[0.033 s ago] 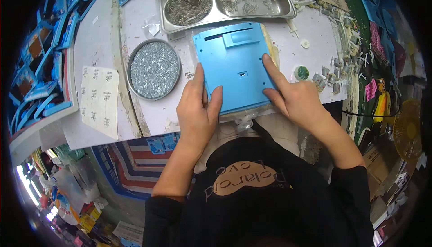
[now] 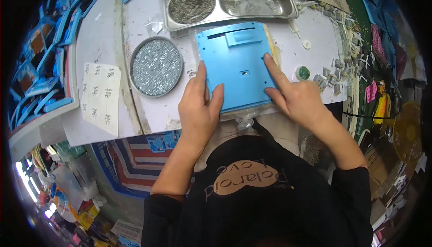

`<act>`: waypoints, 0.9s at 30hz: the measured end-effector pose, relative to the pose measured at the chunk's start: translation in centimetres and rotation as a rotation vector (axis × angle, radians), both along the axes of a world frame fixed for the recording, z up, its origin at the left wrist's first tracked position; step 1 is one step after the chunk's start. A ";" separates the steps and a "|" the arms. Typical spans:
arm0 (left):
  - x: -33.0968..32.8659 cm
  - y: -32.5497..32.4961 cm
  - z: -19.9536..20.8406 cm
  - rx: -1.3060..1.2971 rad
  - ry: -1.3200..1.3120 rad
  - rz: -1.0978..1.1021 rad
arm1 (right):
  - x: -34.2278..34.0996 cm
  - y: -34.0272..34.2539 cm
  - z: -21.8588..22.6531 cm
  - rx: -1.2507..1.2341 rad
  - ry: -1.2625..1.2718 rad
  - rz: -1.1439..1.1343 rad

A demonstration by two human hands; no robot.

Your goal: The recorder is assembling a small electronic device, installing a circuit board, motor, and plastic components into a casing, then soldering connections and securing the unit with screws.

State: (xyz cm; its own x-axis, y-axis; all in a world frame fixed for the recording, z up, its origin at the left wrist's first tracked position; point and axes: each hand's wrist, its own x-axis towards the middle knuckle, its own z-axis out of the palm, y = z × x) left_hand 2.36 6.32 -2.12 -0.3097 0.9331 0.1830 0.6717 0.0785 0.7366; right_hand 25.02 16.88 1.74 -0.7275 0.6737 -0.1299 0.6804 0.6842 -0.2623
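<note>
A light blue plastic casing (image 2: 234, 69) lies face up in front of me on a pad partly wrapped in clear film. It has a long slot and a raised block near its far edge, a small square opening in the middle and several small holes. My left hand (image 2: 198, 105) grips its left side, fingers along the edge and thumb on the near left corner. On the right side, my right hand (image 2: 297, 96) rests its forefinger and thumb on the casing's face by the edge; its other fingers are hidden. Whatever lies inside or under the casing is out of sight.
A round grey dish (image 2: 156, 67) of small metal pins and a paper sheet (image 2: 101, 98) lie left. Behind stands a steel compartment tray (image 2: 216, 16) with small metal parts. Blue casings crowd a bin (image 2: 42, 85) far left. Small grey parts (image 2: 330, 78) and a green-topped round piece (image 2: 302, 73) lie right.
</note>
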 end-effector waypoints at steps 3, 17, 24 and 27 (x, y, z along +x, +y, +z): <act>0.0 0.0 0.7 -0.008 -0.016 0.010 | -0.2 1.7 2.6 -0.032 -0.098 0.091; -13.0 -0.9 0.8 -0.103 0.352 0.158 | -11.8 6.5 6.5 0.204 0.046 0.535; -13.2 -0.8 -0.7 0.031 0.347 0.222 | -24.7 5.4 -1.2 0.313 0.022 0.718; -13.5 -0.6 -0.8 0.054 0.469 0.222 | -25.5 5.7 -1.0 0.273 0.054 0.688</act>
State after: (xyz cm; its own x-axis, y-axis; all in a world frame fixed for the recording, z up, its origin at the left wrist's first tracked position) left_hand -11.16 5.71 -2.97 -0.3724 0.8395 0.3957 0.9020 0.2271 0.3671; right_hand -0.47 22.58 0.74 -0.9974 0.0669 0.0252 0.0658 0.9969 -0.0432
